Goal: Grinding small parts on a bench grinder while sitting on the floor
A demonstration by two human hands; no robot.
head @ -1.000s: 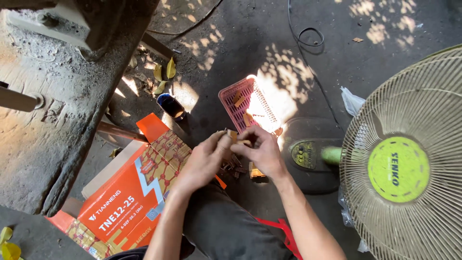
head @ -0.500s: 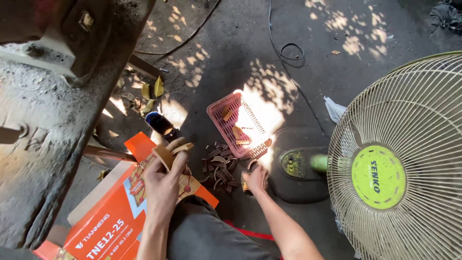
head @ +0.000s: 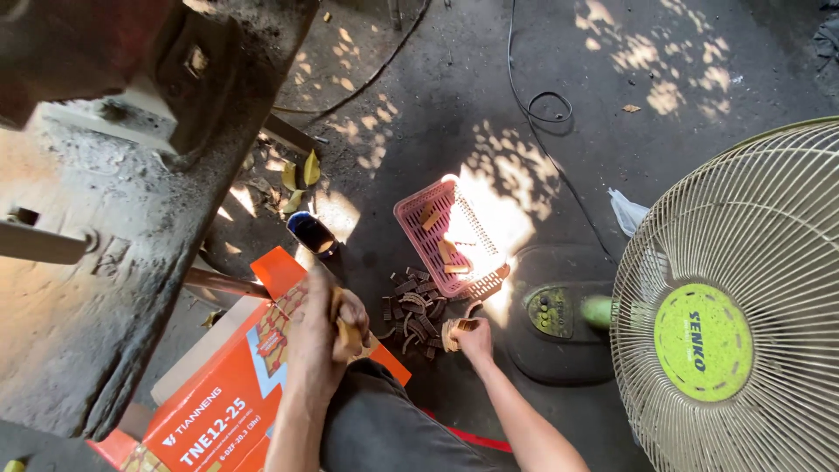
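Between pink basket (head: 437, 238) and hands (head: 328, 332), scattered brown pieces (head: 411, 308).

We are in a rough workshop, or the work yard of one, open enough for sun to fall in patches. The ground is a stained, dusty concrete floor (head: 664, 52), seen across the upper half of the frame. At the upper left stands a heavy, grimy metal machine (head: 114, 253) coated in dust. A black cable (head: 546, 109) trails over the floor at top centre. We see a pile of small brown parts (head: 411, 310) on the ground at centre, a pink plastic basket (head: 419, 229) just beside it, an orange carton (head: 210, 411) at lower left, and a standing fan (head: 725, 306) at right.
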